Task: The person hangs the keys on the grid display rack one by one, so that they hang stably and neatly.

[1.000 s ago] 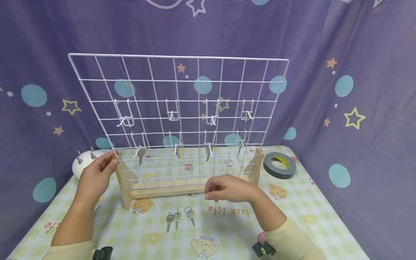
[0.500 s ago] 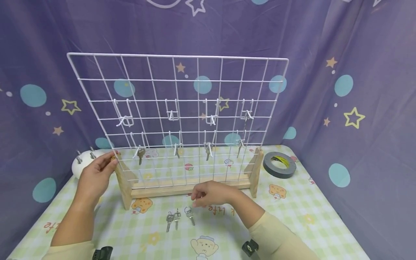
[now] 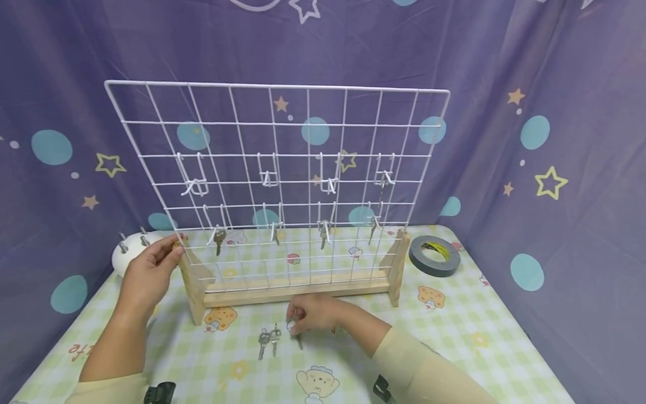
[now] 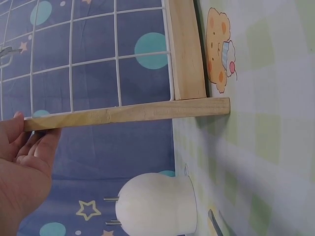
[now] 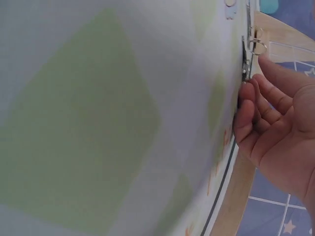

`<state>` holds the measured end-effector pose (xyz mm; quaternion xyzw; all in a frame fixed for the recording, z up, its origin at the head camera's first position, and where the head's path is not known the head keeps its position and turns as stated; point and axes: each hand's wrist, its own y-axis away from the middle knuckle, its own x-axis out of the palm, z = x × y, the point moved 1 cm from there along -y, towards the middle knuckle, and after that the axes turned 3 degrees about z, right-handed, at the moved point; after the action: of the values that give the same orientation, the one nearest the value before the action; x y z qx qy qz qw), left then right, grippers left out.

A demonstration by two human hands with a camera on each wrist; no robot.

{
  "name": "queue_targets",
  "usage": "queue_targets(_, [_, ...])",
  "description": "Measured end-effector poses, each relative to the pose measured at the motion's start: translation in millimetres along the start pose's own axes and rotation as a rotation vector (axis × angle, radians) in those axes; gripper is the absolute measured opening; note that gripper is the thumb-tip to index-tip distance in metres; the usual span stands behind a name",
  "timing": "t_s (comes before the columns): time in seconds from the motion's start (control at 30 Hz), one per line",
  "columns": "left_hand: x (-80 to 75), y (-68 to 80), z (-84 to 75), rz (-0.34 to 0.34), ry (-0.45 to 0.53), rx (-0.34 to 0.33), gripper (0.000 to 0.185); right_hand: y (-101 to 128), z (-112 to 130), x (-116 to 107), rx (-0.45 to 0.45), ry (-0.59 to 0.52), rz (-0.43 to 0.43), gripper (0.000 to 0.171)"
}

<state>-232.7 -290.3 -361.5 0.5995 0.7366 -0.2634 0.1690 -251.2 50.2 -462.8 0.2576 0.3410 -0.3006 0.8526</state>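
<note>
A white wire grid rack (image 3: 308, 123) stands on the table in a wooden base (image 3: 252, 296). My left hand (image 3: 148, 275) grips the top of its left wooden upright (image 4: 128, 114), thumb on one side and fingers on the other. Several white hooks hang on the grid; keys (image 3: 219, 241) dangle from some of them. In front of the base, my right hand (image 3: 315, 312) is low over a key (image 3: 300, 341) with a split ring, thumb and fingertips right at the ring (image 5: 258, 47). I cannot tell whether they pinch it. Two more keys (image 3: 263, 339) lie just left.
A roll of grey tape (image 3: 434, 257) lies right of the rack. Behind my left hand is a white rounded object (image 4: 155, 204) with metal pegs. The checked tablecloth (image 3: 454, 359) covers the table, and a purple curtain (image 3: 580, 224) surrounds it at the back and sides.
My right hand has moved left and down from beside the rack's base to the rightmost loose key. My left hand has stayed on the wooden upright.
</note>
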Motion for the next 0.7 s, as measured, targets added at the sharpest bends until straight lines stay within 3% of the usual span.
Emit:
queue_targets(0.23, [0.3, -1.3, 0.4, -0.002, 0.017, 0.003, 0.057, -3.7, -1.1, 4.5, -0.006, 0.084, -0.029, 0.019])
queue_targets(0.53, [1.1, -0.6, -0.3, 0.000, 0.014, 0.002, 0.058, -6.5, -1.7, 4.4, 0.063, 0.036, -0.001, 0.023])
queue_targets(0.7, [0.6, -0.4, -0.8, -0.004, 0.014, 0.007, 0.057, -7.8, -2.7, 4.1, 0.038, 0.038, 0.017, 0.027])
